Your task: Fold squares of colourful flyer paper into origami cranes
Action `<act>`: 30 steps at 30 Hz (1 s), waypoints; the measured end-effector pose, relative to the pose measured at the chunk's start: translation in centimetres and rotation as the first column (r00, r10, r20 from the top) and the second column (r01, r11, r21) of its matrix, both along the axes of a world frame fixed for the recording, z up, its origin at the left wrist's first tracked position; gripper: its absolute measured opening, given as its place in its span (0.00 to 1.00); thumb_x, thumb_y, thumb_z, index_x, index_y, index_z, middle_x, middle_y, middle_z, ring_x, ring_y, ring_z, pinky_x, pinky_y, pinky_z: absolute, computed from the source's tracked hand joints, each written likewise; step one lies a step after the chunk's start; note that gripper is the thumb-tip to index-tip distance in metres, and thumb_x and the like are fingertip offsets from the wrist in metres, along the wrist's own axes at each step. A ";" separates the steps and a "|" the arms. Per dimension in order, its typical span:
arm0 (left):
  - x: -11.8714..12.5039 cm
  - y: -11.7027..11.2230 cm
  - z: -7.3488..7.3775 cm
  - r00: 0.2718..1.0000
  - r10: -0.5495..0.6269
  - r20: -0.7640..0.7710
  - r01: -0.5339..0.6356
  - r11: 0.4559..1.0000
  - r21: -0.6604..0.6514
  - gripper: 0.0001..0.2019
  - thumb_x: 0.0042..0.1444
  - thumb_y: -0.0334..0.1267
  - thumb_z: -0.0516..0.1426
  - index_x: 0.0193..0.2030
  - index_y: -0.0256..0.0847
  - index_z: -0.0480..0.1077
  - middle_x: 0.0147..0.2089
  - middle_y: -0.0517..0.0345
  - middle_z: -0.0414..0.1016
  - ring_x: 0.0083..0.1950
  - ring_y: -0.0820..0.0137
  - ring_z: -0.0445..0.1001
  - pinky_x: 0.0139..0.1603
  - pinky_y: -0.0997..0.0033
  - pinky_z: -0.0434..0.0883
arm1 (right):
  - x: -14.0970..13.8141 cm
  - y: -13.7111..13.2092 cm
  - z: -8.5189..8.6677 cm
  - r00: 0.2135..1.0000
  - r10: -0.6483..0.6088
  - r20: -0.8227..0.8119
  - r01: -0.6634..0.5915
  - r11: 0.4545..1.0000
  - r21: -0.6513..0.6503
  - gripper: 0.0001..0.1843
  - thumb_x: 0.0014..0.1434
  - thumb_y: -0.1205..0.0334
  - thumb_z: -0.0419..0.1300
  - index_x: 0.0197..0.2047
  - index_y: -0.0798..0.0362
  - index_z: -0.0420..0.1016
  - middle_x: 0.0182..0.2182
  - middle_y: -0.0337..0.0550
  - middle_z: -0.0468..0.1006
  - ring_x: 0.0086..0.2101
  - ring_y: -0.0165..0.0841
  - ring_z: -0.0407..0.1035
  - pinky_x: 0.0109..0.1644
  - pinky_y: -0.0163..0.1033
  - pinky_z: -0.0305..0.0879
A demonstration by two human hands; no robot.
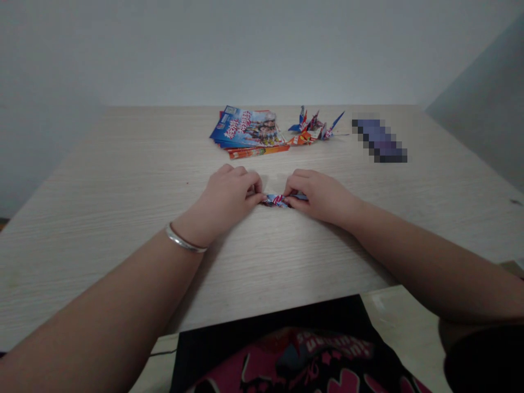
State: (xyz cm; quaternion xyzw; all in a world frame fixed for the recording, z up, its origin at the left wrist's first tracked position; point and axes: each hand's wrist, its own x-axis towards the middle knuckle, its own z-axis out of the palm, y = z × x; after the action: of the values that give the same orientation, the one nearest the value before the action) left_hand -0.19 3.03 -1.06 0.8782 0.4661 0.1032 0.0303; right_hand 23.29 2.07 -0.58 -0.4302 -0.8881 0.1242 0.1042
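A small folded piece of printed paper (275, 200), blue, white and red, lies on the table between my two hands. My left hand (235, 191) pinches its left end between thumb and fingers. At the other end, my right hand (317, 194) is closed on the paper in the same way, and part of it shows past the fingertips. The fingers hide both ends, so the full folded shape cannot be made out. A silver bangle (184, 240) circles my left wrist.
Beyond my hands lies a stack of printed leaflets (249, 128), blue with orange edges. Several folded paper cranes (313, 128) stand beside it. A blurred-out dark rectangular object (380, 141) rests farther right. The pale wooden table (123, 180) meets a wall at the back.
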 end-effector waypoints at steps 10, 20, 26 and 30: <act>0.8 -1.6 2.2 0.961 -0.019 -0.276 0.003 0.998 -0.061 0.13 0.70 0.36 0.50 0.43 0.36 0.76 0.43 0.47 0.80 0.44 0.58 0.77 0.45 0.61 0.67 | 0.0 0.1 0.2 1.000 0.013 0.010 -0.013 1.000 0.010 0.04 0.65 0.64 0.60 0.41 0.53 0.77 0.41 0.47 0.78 0.44 0.39 0.71 0.45 0.41 0.61; 1.0 -2.3 2.7 0.905 0.110 -0.412 -0.138 0.990 -0.039 0.14 0.71 0.39 0.50 0.46 0.36 0.75 0.48 0.43 0.78 0.51 0.51 0.78 0.50 0.53 0.71 | 0.1 0.1 0.1 1.000 -0.010 -0.013 0.010 1.000 -0.006 0.04 0.64 0.64 0.62 0.42 0.51 0.78 0.41 0.46 0.78 0.43 0.38 0.71 0.44 0.39 0.61; -0.1 -1.2 1.3 0.951 0.275 -0.139 -0.292 0.948 -0.125 0.11 0.62 0.43 0.58 0.48 0.43 0.76 0.59 0.43 0.70 0.64 0.45 0.68 0.62 0.43 0.69 | 0.4 0.1 -0.2 0.999 0.022 -0.038 -0.022 1.000 -0.005 0.03 0.65 0.64 0.62 0.41 0.52 0.78 0.40 0.46 0.77 0.43 0.38 0.71 0.43 0.39 0.61; -1.1 0.0 0.4 0.970 0.238 -0.042 -0.241 0.943 -0.228 0.16 0.59 0.42 0.60 0.53 0.43 0.73 0.68 0.42 0.61 0.75 0.45 0.53 0.74 0.42 0.54 | 0.4 0.1 -0.3 0.997 0.048 -0.058 -0.048 0.999 -0.008 0.04 0.65 0.64 0.61 0.41 0.52 0.78 0.39 0.46 0.77 0.42 0.38 0.71 0.44 0.40 0.61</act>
State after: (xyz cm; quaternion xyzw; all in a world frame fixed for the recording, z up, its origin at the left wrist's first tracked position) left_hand -1.25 3.04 -0.63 0.8061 0.5784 0.0452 0.1162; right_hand 23.72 2.18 -0.83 -0.4055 -0.8941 0.1432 0.1247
